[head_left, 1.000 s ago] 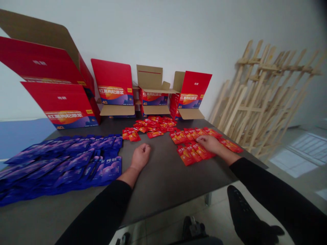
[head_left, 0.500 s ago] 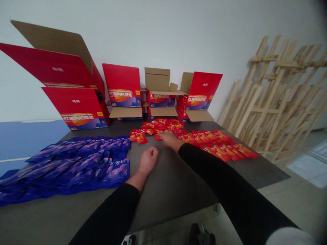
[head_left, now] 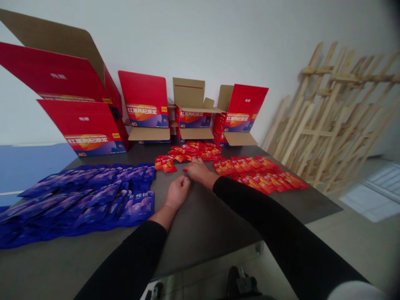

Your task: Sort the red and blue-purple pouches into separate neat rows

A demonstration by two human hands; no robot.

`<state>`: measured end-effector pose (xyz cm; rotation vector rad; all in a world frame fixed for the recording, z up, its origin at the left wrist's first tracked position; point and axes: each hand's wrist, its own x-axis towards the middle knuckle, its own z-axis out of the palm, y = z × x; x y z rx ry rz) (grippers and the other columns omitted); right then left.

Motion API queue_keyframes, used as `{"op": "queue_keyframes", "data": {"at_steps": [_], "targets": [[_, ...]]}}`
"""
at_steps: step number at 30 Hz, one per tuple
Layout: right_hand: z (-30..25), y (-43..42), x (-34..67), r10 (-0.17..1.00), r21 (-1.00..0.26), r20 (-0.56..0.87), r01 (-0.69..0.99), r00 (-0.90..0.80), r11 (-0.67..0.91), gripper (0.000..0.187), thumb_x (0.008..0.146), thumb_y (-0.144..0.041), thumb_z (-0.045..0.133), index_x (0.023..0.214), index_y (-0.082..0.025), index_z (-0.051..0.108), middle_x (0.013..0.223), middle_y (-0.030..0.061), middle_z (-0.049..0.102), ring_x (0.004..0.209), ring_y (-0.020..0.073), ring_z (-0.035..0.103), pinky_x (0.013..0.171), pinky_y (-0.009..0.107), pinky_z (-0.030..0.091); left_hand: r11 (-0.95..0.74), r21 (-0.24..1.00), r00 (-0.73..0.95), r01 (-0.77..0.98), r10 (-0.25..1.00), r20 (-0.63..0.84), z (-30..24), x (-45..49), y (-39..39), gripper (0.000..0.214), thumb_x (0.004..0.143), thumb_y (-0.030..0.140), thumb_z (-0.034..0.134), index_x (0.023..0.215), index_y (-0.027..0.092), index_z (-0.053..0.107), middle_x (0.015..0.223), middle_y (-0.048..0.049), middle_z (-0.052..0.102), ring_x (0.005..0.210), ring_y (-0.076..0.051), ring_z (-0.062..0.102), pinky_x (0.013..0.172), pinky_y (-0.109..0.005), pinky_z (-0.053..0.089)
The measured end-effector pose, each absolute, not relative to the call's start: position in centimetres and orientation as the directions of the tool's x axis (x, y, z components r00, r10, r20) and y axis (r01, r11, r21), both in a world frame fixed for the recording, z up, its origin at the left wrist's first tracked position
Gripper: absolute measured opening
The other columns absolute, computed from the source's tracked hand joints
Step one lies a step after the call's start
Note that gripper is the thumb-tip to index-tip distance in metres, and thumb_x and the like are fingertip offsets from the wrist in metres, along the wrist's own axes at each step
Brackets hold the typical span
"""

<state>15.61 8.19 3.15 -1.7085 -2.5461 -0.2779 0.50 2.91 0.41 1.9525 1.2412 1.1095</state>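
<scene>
My right hand (head_left: 199,172) is closed over a small red sachet (head_left: 185,170), most of which is hidden beneath the fingers. It is low over the table, just in front of the loose heap of red sachets (head_left: 196,151). My left hand (head_left: 178,191) rests on the table closer to me, curled into a loose fist with nothing showing in it. Beside it on the left lie overlapping rows of blue pouches (head_left: 142,206). Overlapping rows of red sachets (head_left: 262,182) lie to the right of my right hand.
Opened red cartons stand along the back of the dark table (head_left: 215,233): a stacked pair (head_left: 93,129) on the left, then a carton (head_left: 146,110), another (head_left: 195,121) and a third (head_left: 242,112). Wooden easels (head_left: 325,125) lean against the wall at the right.
My right hand has moved slightly left and toward me with the red sachet, nearer my left hand. The left hand stays a fist. The whole view has shifted a little.
</scene>
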Motion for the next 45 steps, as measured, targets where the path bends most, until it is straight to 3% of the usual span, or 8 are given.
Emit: {"op": "queue_keyframes", "data": {"at_steps": [3, 9, 13, 18, 24, 34, 45], "targets": [[4.2, 5.5, 16.3, 0.887, 0.108, 0.213, 0.912, -0.409, 0.395, 0.028, 0.099, -0.027, 0.051, 0.111, -0.019, 0.075, 0.118, 0.0119, 0.068, 0.114, 0.0287, 0.053, 0.093, 0.038, 0.037, -0.408, 0.795, 0.217, 0.448, 0.913, 0.346, 0.6, 0.5, 2.9, 0.032, 0.088, 0.032, 0.044, 0.058, 0.022, 0.04, 0.055, 0.0041, 0.044, 0.059, -0.014, 0.043, 0.059, -0.026, 0.03], [6.8, -0.2, 20.6, 0.909, 0.092, 0.194, 0.929, -0.369, 0.357, 0.034, 0.105, -0.037, 0.044, 0.121, -0.024, 0.072, 0.115, 0.0089, 0.068, 0.097, 0.0208, 0.063, 0.08, 0.029, 0.044, -0.407, 0.795, 0.206, 0.451, 0.913, 0.351, 0.7, 0.4, 3.0, 0.032, 0.088, 0.033, 0.045, 0.058, 0.022, 0.041, 0.054, 0.0043, 0.043, 0.058, -0.014, 0.044, 0.059, -0.026, 0.032], [7.3, -3.8, 26.8, 0.909, 0.083, 0.262, 0.946, -0.325, 0.314, 0.036, 0.105, -0.038, 0.044, 0.128, -0.024, 0.069, 0.124, 0.0096, 0.069, 0.112, 0.0237, 0.063, 0.087, 0.031, 0.047, -0.407, 0.797, 0.201, 0.447, 0.913, 0.354, 0.9, 0.3, 3.0, 0.032, 0.087, 0.034, 0.045, 0.057, 0.022, 0.04, 0.055, 0.0041, 0.043, 0.058, -0.014, 0.044, 0.058, -0.026, 0.031], [6.8, -8.7, 37.2, 0.912, 0.009, 0.404, 0.998, -0.065, 0.067, 0.032, 0.099, -0.029, 0.052, 0.125, -0.019, 0.068, 0.134, 0.0138, 0.064, 0.125, 0.0291, 0.058, 0.104, 0.041, 0.047, -0.399, 0.794, 0.193, 0.458, 0.917, 0.349, 0.8, 0.3, 3.1, 0.031, 0.087, 0.034, 0.045, 0.058, 0.022, 0.041, 0.055, 0.0037, 0.044, 0.059, -0.014, 0.044, 0.058, -0.025, 0.032], [4.3, -13.5, 46.8, 0.926, -0.085, 0.346, 0.988, 0.148, -0.126, 0.022, 0.092, -0.026, 0.061, 0.112, -0.021, 0.067, 0.14, 0.0155, 0.059, 0.129, 0.0301, 0.056, 0.107, 0.042, 0.049, -0.418, 0.789, 0.208, 0.451, 0.908, 0.363, 0.5, 0.2, 3.3, 0.031, 0.086, 0.037, 0.044, 0.059, 0.023, 0.041, 0.056, 0.0038, 0.043, 0.058, -0.014, 0.043, 0.058, -0.026, 0.032], [1.2, -16.1, 50.0, 0.948, -0.102, 0.266, 0.983, 0.173, -0.151, 0.019, 0.09, -0.027, 0.061, 0.106, -0.019, 0.068, 0.135, 0.0199, 0.061, 0.128, 0.0339, 0.056, 0.107, 0.047, 0.048, -0.422, 0.792, 0.213, 0.442, 0.906, 0.365, 0.4, 0.2, 3.4, 0.031, 0.086, 0.04, 0.043, 0.06, 0.023, 0.04, 0.057, 0.0038, 0.042, 0.058, -0.014, 0.042, 0.058, -0.026, 0.032], [-1.5, -15.3, 52.4, 0.947, 0.111, 0.32, 0.991, 0.035, -0.074, 0.029, 0.092, -0.025, 0.055, 0.115, -0.015, 0.069, 0.129, 0.0201, 0.065, 0.116, 0.0302, 0.065, 0.102, 0.044, 0.053, -0.412, 0.784, 0.209, 0.466, 0.911, 0.354, 0.7, 0.2, 3.2, 0.033, 0.087, 0.04, 0.042, 0.059, 0.023, 0.039, 0.058, 0.0037, 0.041, 0.059, -0.014, 0.043, 0.058, -0.026, 0.031]]}}
